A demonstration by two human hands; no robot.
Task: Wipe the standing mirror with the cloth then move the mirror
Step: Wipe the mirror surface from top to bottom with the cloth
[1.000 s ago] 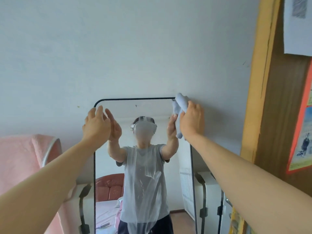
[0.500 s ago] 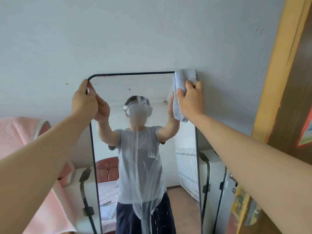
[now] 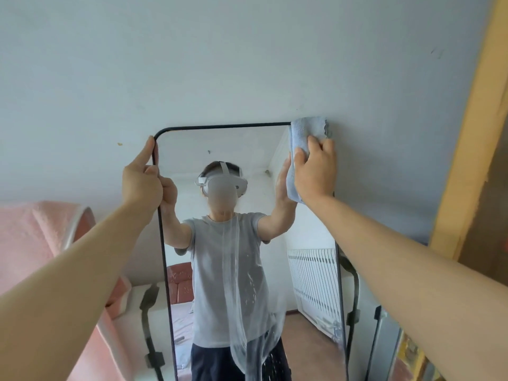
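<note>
A tall standing mirror (image 3: 247, 149) with a thin black frame leans against the pale wall in front of me. A wet streak runs down the middle of its glass. My left hand (image 3: 141, 180) grips the frame's left edge just below the top left corner. My right hand (image 3: 316, 171) presses a light blue cloth (image 3: 302, 133) flat against the top right corner of the mirror, and the cloth laps over the frame there. The glass reflects a person with both arms raised.
A pink towel (image 3: 35, 243) hangs over something at the left. A yellow wooden door frame (image 3: 472, 149) rises at the right, close to the mirror's right edge. White units with black fittings (image 3: 148, 312) stand behind the mirror's lower sides.
My left hand has closed onto the mirror's left edge. The cloth has spread flat at the top right corner. My view has tilted up and then dropped slightly.
</note>
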